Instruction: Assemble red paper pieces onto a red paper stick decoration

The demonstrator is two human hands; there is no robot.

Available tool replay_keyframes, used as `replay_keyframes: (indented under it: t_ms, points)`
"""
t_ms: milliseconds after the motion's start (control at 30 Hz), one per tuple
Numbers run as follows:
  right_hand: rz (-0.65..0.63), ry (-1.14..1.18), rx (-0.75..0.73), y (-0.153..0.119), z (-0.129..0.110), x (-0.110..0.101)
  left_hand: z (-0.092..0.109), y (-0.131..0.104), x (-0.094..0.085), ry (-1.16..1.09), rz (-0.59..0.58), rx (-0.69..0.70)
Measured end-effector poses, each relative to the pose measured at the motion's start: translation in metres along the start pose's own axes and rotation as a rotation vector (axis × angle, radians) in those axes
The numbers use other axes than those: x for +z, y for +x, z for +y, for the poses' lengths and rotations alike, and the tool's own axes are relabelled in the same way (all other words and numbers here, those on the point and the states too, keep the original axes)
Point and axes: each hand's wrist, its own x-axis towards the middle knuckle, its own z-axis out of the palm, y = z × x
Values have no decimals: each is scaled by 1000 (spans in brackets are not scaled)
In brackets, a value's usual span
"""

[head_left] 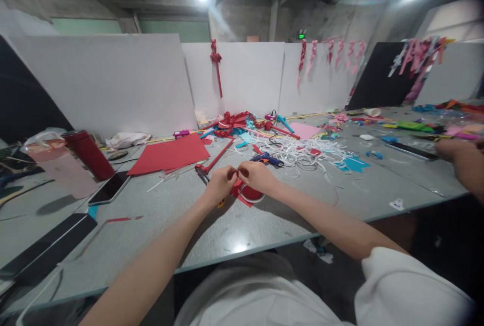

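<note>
While both hands (221,183) (257,177) pinch it, a small red piece (237,173) sits between them.

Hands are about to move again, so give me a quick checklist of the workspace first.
1. Both hands visible: ok. The left hand and right hand meet at the fingertips.
2. Small red piece firmly pinched: cannot tell; the fingers hide most of it.
3. Table bare just below the hands: not ok. Red paper and a white ring lie there.
4. Glue gun cool: cannot tell; it lies just beyond the right hand.
5. Red bottle and phone away from the hands: ok, both off to the left.
</note>
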Motion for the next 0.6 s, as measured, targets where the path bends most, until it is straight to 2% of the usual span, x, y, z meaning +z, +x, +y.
replay_keyframes:
  t_ms: [600]
  points:
    - [-39, 1, 10, 2, 2, 2, -4, -2, 1, -8, 7, 3]
